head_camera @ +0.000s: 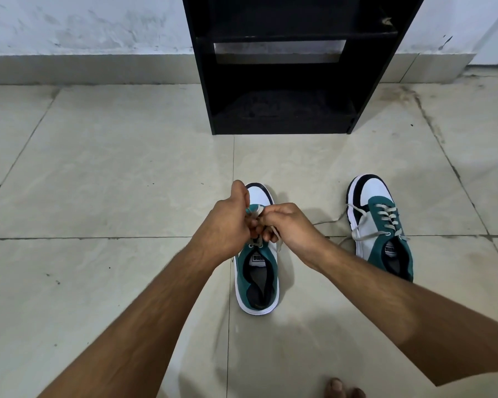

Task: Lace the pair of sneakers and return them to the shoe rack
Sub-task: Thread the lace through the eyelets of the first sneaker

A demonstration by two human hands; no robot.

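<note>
A teal, white and black sneaker (257,278) stands on the floor in front of me, toe pointing away. Over its lacing, my left hand (227,222) and my right hand (288,224) meet, both pinching the grey lace (256,209). My hands hide most of the eyelets. The second sneaker (381,225) stands to the right with its lace threaded through the eyelets and its loose ends trailing on the tiles. The black shoe rack (282,64) stands against the wall straight ahead, with dark, bare shelves.
Beige floor tiles (98,182) spread all around the sneakers. A white scuffed wall (84,21) with a grey skirting runs behind the rack. Toes of a bare foot (344,389) show at the bottom edge.
</note>
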